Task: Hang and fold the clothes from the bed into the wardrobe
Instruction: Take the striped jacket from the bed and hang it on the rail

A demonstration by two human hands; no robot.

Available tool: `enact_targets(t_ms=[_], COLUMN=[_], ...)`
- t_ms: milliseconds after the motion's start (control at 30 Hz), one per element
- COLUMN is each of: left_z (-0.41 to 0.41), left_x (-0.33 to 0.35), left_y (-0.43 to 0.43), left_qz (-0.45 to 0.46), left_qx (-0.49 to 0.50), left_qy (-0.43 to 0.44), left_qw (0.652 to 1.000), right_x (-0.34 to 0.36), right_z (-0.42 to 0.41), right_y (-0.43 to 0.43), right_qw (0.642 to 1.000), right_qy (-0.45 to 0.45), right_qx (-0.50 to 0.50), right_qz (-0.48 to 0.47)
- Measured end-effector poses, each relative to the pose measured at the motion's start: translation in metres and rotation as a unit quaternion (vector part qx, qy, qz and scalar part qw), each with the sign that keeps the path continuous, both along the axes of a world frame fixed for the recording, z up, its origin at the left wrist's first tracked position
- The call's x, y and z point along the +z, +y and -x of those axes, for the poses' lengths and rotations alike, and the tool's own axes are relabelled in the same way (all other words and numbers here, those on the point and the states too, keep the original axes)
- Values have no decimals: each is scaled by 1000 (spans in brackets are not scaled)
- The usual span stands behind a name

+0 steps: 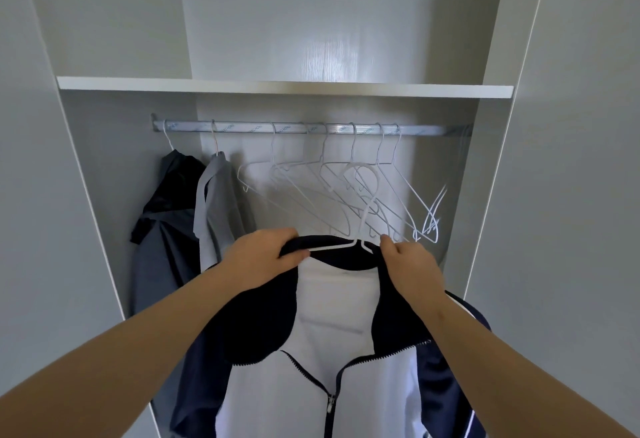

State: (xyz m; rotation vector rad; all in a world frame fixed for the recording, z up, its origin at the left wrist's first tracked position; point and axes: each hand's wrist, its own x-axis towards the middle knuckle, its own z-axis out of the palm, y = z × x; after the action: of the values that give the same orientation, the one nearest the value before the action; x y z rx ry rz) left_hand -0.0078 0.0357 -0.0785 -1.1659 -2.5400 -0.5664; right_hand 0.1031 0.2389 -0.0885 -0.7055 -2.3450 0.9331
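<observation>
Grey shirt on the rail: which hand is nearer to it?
Left. The left hand grips the jacket at its collar, just below-right of the grey shirt; the right hand holds the collar's other side, beyond the hanger.

A navy-and-white zip jacket [381, 403] is draped on a white wire hanger [332, 247] — collar spread, zip partly undone — and is held upright below the wardrobe rail [242, 127].
</observation>
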Motion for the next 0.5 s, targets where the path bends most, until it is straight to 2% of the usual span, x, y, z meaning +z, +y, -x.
enact_targets(t_ms=[167, 367, 433, 500], left_z=[-6, -3, -2, 0], left_x=[-3, -7, -10, -13], left_y=[15, 10, 12, 12], left_qz=[-21, -53, -32, 2], left_qx=[4, 23, 28, 5], left_qy=[25, 1, -26, -88], left_qw=[999, 998, 999, 996], right_x=[-1, -5, -10, -12], right_z=[1, -1, 2, 3], right_y=[-2, 9, 13, 22], right_qw=[1000, 999, 999, 996], right_qy=[-2, -4, -32, -60], right_qx=[23, 12, 3, -5], right_qz=[-11, -41, -12, 60])
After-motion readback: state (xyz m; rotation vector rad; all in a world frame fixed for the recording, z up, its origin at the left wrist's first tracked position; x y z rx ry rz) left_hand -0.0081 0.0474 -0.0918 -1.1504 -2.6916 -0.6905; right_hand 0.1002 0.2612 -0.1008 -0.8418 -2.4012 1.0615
